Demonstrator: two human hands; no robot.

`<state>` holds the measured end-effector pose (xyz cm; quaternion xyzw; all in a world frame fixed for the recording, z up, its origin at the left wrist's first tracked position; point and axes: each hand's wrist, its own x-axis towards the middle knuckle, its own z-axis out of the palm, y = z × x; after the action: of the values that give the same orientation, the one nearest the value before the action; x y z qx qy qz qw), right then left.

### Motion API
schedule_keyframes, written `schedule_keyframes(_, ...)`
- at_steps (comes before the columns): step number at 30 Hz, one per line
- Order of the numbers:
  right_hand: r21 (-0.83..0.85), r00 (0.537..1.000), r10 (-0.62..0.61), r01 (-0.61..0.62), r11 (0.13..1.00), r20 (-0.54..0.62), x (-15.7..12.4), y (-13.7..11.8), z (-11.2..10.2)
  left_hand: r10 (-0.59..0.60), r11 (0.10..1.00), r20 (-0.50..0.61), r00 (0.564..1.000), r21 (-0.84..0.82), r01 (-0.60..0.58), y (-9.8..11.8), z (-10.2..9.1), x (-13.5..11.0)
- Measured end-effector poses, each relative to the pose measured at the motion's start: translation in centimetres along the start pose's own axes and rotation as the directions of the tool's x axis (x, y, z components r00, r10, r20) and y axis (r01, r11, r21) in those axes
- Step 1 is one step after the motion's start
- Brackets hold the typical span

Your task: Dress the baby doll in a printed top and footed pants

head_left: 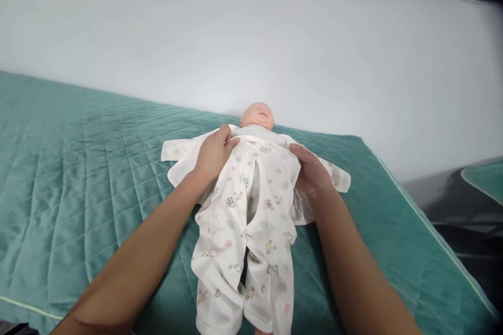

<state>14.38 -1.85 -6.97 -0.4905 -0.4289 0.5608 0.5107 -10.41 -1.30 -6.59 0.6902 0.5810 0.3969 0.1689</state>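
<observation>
A baby doll (pixel 257 116) lies on its back, its head toward the wall. White printed baby pants (pixel 267 225) cover its legs and reach up over its chest, with an open slit at the crotch. Under them is a white baby shirt (pixel 181 149), its sleeves spread out to both sides. My left hand (pixel 216 152) pinches the waistband of the pants at the left, thumb and fingers closed. At the right edge of the waistband, my right hand (pixel 312 167) has its thumb on top and its fingers hidden beneath the cloth. A bit of a foot shows below one pant leg.
A green quilted cover (pixel 94 178) spreads under the doll. Behind it rises a white wall (pixel 251 36) with a dark band on top. At the far right stands another green-covered surface (pixel 487 178), beyond a dark gap.
</observation>
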Motion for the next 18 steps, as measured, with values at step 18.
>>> schedule_keyframes(18, -0.218, 0.987, 0.093, -0.063, 0.974, 0.13, -2.5, -0.3, -2.3, -0.181, 0.943, 0.127, 0.975, 0.304, 0.136, -1.6, -1.2, -2.3)
